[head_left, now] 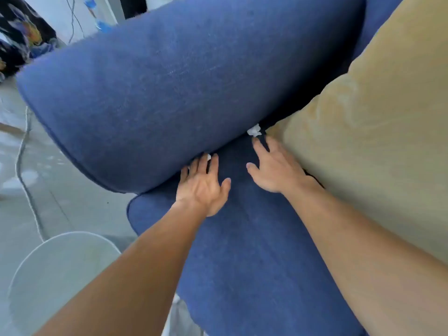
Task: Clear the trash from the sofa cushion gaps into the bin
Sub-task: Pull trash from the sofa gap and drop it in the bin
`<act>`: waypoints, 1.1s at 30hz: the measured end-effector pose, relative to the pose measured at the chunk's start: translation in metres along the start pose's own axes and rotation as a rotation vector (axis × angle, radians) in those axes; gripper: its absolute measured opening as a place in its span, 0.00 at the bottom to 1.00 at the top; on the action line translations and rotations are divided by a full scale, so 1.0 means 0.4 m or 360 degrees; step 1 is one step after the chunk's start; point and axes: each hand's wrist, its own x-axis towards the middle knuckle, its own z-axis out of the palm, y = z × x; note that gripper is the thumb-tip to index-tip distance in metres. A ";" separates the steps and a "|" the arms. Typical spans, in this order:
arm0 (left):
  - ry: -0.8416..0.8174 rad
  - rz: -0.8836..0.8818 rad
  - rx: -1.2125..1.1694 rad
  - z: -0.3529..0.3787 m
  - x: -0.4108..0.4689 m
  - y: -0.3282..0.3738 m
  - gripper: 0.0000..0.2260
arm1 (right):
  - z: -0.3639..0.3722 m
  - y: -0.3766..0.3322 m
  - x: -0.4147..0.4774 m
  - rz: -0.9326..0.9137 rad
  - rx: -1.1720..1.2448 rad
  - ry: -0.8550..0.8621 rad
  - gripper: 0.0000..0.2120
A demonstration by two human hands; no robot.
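Observation:
A crumpled white tissue sits wedged in the gap where the blue sofa armrest meets the blue seat cushion. My right hand lies flat on the seat with fingers spread, its fingertips just below the tissue. My left hand is spread open on the seat at the gap's near end. A second small white scrap shows between its fingertips, partly hidden. Neither hand holds anything.
A tan cushion leans against the sofa on the right, touching my right wrist. A white round bin stands on the floor at the lower left. A white cable runs along the pale floor beside the sofa.

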 end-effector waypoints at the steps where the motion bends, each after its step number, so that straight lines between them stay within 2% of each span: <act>1: 0.0067 0.0012 0.0019 0.017 0.019 -0.001 0.31 | 0.013 0.000 0.039 -0.0048 -0.0075 0.0061 0.32; 6: 0.0260 -0.0005 -0.0017 0.139 0.085 -0.012 0.36 | 0.078 0.021 0.209 -0.0108 -0.0247 0.0147 0.37; 13: 0.0510 -0.0130 -0.0074 0.180 0.090 -0.007 0.39 | 0.155 0.058 0.257 -0.0112 -0.0365 0.0165 0.38; 16: 0.0428 -0.0304 -0.0137 0.163 0.092 0.001 0.44 | 0.150 0.060 0.269 -0.0133 -0.0450 0.0128 0.38; 18: 0.0325 -0.0384 -0.0046 0.136 0.096 0.006 0.45 | 0.131 0.063 0.275 -0.0176 -0.0518 0.0065 0.39; 21: 0.0208 -0.0348 0.0224 0.108 0.110 0.004 0.38 | 0.083 0.063 0.294 -0.0271 -0.0632 -0.0124 0.42; 24: 0.0117 -0.0269 0.0126 0.103 0.107 -0.012 0.38 | 0.048 0.063 0.298 -0.0298 -0.0652 -0.0333 0.50; 27: -0.0011 -0.0240 -0.0160 0.090 0.108 -0.031 0.45 | 0.032 0.074 0.301 -0.0284 -0.0666 -0.0444 0.57; 30: -0.0186 -0.0240 -0.0246 0.073 0.125 -0.056 0.56 | 0.015 0.064 0.320 -0.0259 -0.0714 -0.0526 0.62; 33: -0.0337 -0.0200 -0.0282 0.064 0.141 -0.067 0.61 | 0.004 0.043 0.337 -0.0262 -0.0805 -0.0593 0.63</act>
